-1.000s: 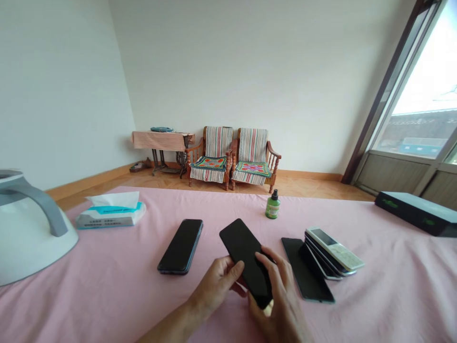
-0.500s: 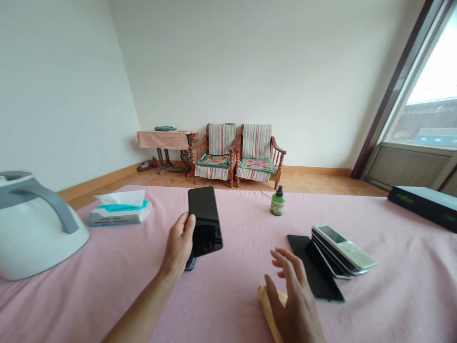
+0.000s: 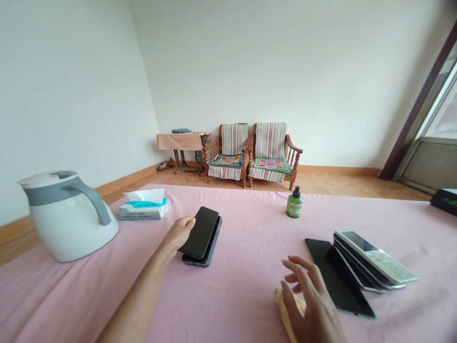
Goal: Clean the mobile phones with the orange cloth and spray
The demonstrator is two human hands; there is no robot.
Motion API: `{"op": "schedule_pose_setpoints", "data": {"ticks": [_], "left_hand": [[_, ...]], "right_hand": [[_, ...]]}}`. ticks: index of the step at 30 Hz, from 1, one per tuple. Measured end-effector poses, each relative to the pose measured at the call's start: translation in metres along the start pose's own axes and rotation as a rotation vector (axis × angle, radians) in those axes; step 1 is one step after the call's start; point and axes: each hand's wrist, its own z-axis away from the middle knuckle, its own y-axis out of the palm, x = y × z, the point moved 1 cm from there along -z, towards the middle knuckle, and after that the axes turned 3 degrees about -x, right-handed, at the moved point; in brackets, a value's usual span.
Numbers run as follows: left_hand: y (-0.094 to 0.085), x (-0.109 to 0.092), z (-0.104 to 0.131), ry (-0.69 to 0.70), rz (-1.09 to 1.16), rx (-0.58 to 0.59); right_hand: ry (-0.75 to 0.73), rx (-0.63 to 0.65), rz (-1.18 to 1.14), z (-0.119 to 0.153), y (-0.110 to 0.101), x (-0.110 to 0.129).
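My left hand (image 3: 181, 232) grips the left edge of a black phone (image 3: 203, 231), thumb on top. That phone lies over another dark phone (image 3: 213, 247), slightly tilted and askew to it. My right hand (image 3: 309, 290) hovers with fingers apart and curved, nothing in it, above a yellow cloth (image 3: 283, 309) on the pink tablecloth (image 3: 243, 281). To its right lies a large black phone (image 3: 342, 281), and a stack of several phones topped by a white keypad phone (image 3: 378, 255) leans partly over it.
A green spray bottle (image 3: 294, 204) stands mid-table. A white and grey jug (image 3: 71, 219) and a tissue pack (image 3: 143, 207) are at the left. A black box (image 3: 444, 202) sits at the far right. Two chairs (image 3: 270, 143) stand beyond the table.
My left hand has lowered the black phone onto the other dark phone. The view has turned left. My right hand stays open over the yellow cloth.
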Motion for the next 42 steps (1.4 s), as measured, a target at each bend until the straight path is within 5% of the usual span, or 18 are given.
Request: {"op": "schedule_pose_setpoints", "data": {"ticks": [6, 17, 26, 36, 42], "left_hand": [[0.009, 0.001, 0.0, 0.027, -0.218, 0.18], [0.01, -0.018, 0.017, 0.094, -0.72, 0.015], [0.011, -0.026, 0.023, 0.117, -0.782, 0.034], [-0.026, -0.021, 0.027, 0.363, -0.476, 0.45], [-0.027, -0.023, 0.034, 0.351, -0.446, 0.568]], "right_hand": [[0.002, -0.001, -0.012, 0.001, 0.0, -0.002], [0.021, 0.048, -0.037, 0.004, 0.004, -0.006], [0.049, 0.052, -0.033, 0.005, 0.004, -0.006], [0.04, 0.111, -0.047, 0.007, 0.007, -0.009], [0.035, 0.108, -0.055, 0.008, 0.009, -0.011]]}}
